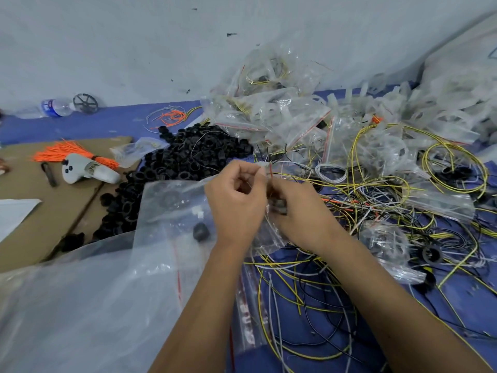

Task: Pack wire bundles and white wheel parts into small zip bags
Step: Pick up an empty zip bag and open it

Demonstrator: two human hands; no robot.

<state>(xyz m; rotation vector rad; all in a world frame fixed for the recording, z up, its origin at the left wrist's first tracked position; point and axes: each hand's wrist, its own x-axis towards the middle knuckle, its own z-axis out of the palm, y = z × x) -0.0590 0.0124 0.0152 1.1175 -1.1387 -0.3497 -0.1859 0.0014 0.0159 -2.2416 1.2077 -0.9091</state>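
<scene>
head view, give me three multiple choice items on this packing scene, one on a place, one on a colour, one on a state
1. Where does the pile of black rings lie relative to the hands?
A. to their left and beyond
B. right of them
C. in front of the forearms

2. What colour is the bundle of ties on the cardboard?
A. green
B. orange
C. white

3. What are the left hand and right hand doing?
A. resting flat
B. both pinching a small zip bag
C. lifting the water bottle

Answers: 1 A, the pile spreads left of the hands; 2 B, the strands are bright orange; 3 B, the fingers of both meet on the bag's top edge.
</scene>
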